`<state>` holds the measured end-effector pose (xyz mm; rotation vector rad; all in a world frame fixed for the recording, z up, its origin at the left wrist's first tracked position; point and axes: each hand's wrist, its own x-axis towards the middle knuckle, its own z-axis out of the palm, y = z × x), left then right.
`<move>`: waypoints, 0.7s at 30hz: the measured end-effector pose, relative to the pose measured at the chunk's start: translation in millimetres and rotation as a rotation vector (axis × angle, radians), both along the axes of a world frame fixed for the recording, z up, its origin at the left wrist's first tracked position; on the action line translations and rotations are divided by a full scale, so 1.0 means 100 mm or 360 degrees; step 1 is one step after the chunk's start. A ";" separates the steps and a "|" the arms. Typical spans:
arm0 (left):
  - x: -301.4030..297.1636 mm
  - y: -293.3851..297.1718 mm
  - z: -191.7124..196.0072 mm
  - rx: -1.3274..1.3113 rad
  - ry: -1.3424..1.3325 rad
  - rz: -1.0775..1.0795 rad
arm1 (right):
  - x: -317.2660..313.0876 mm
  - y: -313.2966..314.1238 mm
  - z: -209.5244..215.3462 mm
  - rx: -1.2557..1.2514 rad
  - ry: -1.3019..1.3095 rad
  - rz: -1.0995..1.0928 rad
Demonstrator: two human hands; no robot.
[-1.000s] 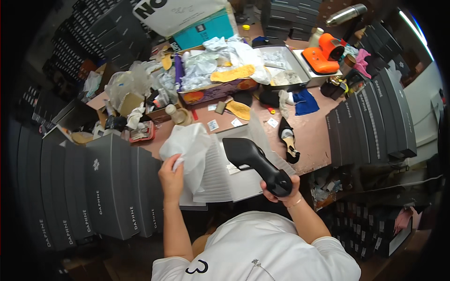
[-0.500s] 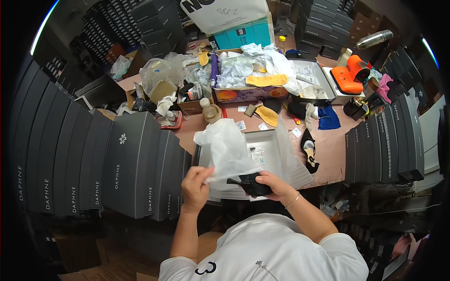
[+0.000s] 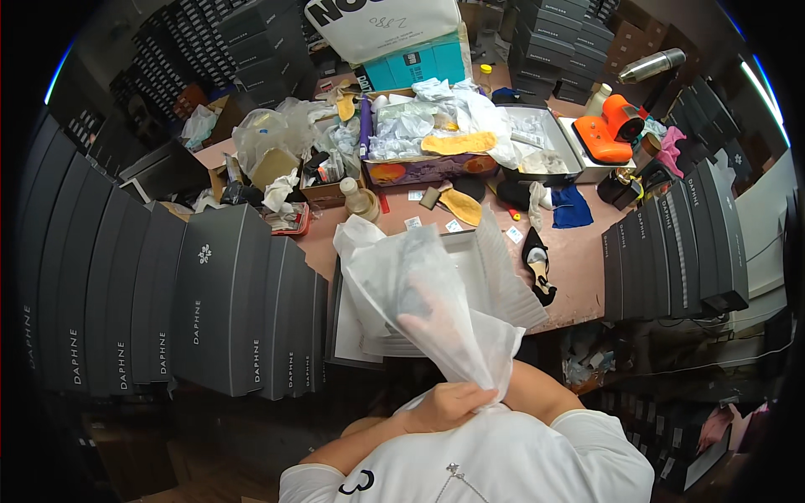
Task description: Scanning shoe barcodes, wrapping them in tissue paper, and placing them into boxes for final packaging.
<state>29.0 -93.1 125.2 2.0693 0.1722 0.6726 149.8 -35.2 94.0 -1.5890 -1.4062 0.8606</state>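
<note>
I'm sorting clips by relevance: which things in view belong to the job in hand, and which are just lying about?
In the job, by the look of it:
white bag, left hand at its mouth, dark item inside
open shoebox
ribbed white sheet
black shoe, probably

Lying about:
orange device
blue cloth
pink cloth

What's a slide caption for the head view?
Left hand gripping a white bag, right hand showing through it, by an open box.

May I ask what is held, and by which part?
The left hand holds white wrapping by its lower edge; the right hand, seen through it, apparently a dark shoe, place unclear.
</note>
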 end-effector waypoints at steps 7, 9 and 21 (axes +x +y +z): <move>-0.45 0.31 -0.20 -0.2088 -0.0704 0.1135 | -0.01 -0.04 0.28 0.0287 -0.0368 0.0329; -0.44 0.48 -0.40 -0.2445 -0.0836 0.1114 | -0.05 -0.06 0.26 0.0200 -0.0241 0.0485; 0.12 0.08 -0.54 -0.1656 -0.0184 0.1136 | 0.40 -0.42 -0.22 -0.0251 0.1171 -0.0102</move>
